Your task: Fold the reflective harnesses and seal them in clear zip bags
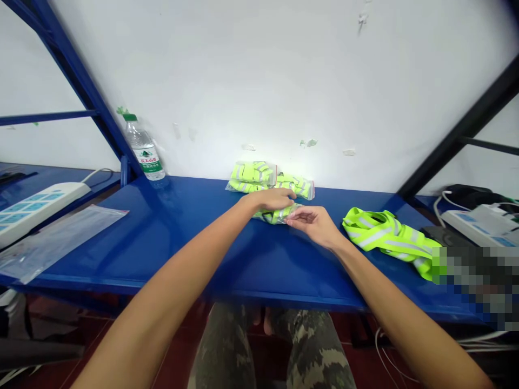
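A clear plastic bag (pixel 272 216) with a folded yellow-green reflective strap inside lies at the middle of the blue table. My left hand (pixel 278 199) rests over the top of this bag, fingers bent down on it and partly hidden. At the bag's right end, my right hand (pixel 310 221) pinches the plastic between thumb and fingers. Just behind, against the wall, sit more bagged reflective straps: one bag (pixel 253 173) stacked on others, and a bag (pixel 298 185) at the right. A loose bundle of yellow-green reflective straps (pixel 385 235) lies to the right of my right hand.
A water bottle (pixel 146 154) stands at the table's back left. Flat empty plastic bags (pixel 65 237) lie at the left, beside a white power strip (pixel 36 208). Another power strip (pixel 478 227) with cables is at the right. Blue metal frame bars (pixel 81 75) slope up at the left.
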`<state>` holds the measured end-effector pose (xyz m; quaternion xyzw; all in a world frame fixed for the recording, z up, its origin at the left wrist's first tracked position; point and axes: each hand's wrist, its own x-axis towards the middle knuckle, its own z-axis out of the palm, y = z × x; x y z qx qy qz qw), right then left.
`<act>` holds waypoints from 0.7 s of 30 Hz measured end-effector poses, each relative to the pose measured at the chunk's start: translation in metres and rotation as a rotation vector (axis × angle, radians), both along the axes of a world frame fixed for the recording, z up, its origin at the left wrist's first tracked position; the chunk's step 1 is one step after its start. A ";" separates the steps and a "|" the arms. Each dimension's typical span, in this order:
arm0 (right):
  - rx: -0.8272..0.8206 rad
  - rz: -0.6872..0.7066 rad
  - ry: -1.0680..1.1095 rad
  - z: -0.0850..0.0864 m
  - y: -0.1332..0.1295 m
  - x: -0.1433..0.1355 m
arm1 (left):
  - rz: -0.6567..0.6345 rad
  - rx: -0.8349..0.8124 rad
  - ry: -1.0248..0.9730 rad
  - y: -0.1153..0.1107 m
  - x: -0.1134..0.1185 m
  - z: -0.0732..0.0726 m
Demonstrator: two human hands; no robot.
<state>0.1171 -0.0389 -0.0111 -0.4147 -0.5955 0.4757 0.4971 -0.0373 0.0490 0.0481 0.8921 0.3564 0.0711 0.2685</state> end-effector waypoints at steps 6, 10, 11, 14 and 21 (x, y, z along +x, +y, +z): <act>-0.332 -0.125 0.223 -0.006 0.011 0.014 | 0.344 -0.182 -0.168 0.015 -0.024 0.002; -0.405 -0.179 0.277 -0.009 0.015 0.017 | 0.590 -0.555 -0.403 0.015 -0.038 -0.020; -0.395 -0.175 0.276 -0.009 0.015 0.016 | 0.613 -0.617 -0.426 0.014 -0.038 -0.025; -0.367 -0.167 0.274 -0.008 0.014 0.014 | 0.620 -0.725 -0.532 0.009 -0.036 -0.039; -0.331 -0.228 0.211 -0.008 0.016 0.020 | 0.643 -0.680 -0.856 0.003 -0.031 -0.053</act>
